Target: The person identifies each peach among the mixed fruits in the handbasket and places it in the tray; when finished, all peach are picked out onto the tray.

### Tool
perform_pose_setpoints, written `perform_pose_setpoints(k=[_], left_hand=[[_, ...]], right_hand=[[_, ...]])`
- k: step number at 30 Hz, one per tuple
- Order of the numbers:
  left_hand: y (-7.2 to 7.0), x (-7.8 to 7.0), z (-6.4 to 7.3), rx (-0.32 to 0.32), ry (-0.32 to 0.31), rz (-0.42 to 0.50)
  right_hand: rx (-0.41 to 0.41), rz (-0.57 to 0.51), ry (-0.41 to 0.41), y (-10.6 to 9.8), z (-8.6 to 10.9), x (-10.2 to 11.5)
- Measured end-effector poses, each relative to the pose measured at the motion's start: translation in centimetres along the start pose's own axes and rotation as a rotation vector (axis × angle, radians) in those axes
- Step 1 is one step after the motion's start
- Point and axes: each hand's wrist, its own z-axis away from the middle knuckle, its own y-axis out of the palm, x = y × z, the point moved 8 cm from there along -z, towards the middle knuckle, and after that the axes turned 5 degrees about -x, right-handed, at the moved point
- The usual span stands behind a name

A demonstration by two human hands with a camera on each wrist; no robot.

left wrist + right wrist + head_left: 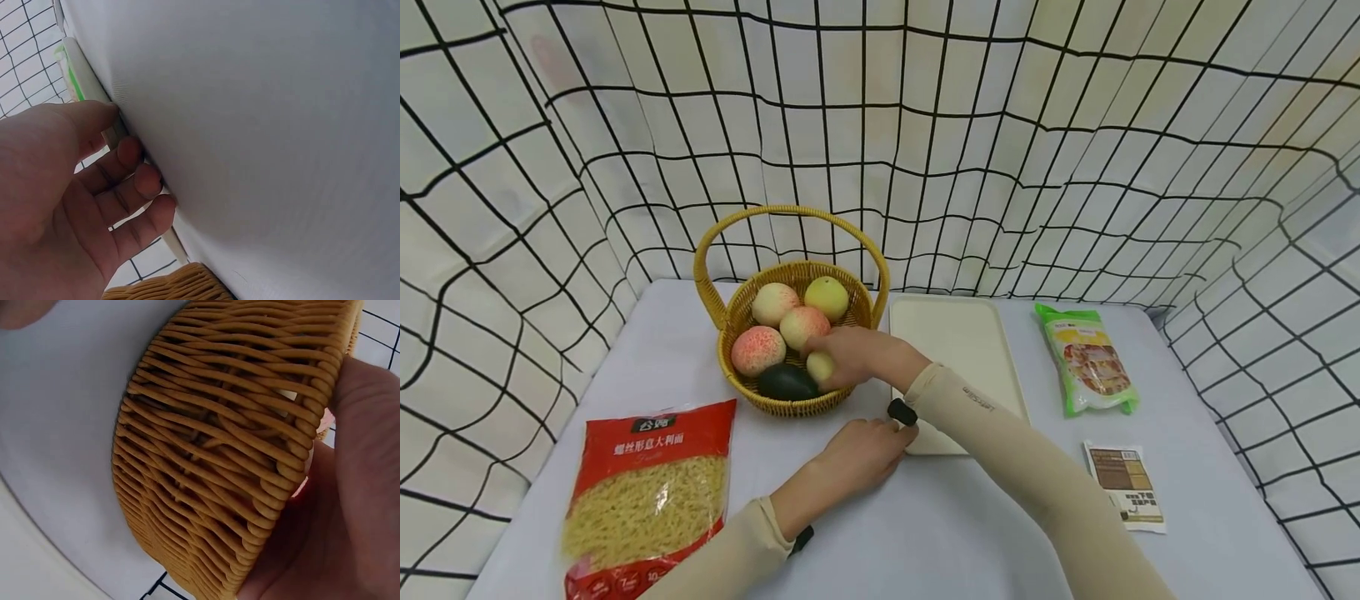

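My right hand (pixel 857 354) reaches over the near right rim of a wicker basket (pixel 786 407) and grips a small pale yellow-green fruit (pixel 820 367). Its fingertips lie close to a pink peach (pixel 805 327). Around it are more peaches (pixel 758 351), a yellow-green round fruit (pixel 827 297) and a dark avocado (pixel 786 382). The right wrist view shows the woven side (pixel 206 437), which hides the fruit in my grip. With thumb and curled fingers, my left hand (pixel 94 187) holds the edge of a white tray (pixel 87 69) at its near left corner.
A red pasta bag (pixel 647 492) lies at the front left. Right of the tray are a green food bag (pixel 1088 360) and a small brown-and-white packet (pixel 1124 487). The basket's tall handle (pixel 790 210) arches over the fruit. Black netting (pixel 895 133) walls the table.
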Motion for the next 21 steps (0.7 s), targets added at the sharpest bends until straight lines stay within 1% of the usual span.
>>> perform_pose_setpoints(k=[3,7,13,17,21], left_hand=[[0.21,0.02,-0.01,0.014,-0.003,0.016],[0.44,0.07,-0.11,0.039,-0.012,0.037],[0.20,0.21,-0.20,0.030,-0.019,0.026],[0.27,0.18,-0.12,0.048,-0.014,0.024],[0.32,0.18,-0.07,0.068,-0.009,0.008]], right_hand=[[0.034,-0.040,-0.013,0.36,-0.30,0.09],[0.065,-0.066,-0.007,0.58,-0.59,0.10],[0.083,-0.064,-0.004,0.58,-0.67,0.01],[0.081,-0.067,-0.020,0.60,-0.52,-0.04],[0.049,-0.072,-0.039,0.29,-0.26,-0.09]])
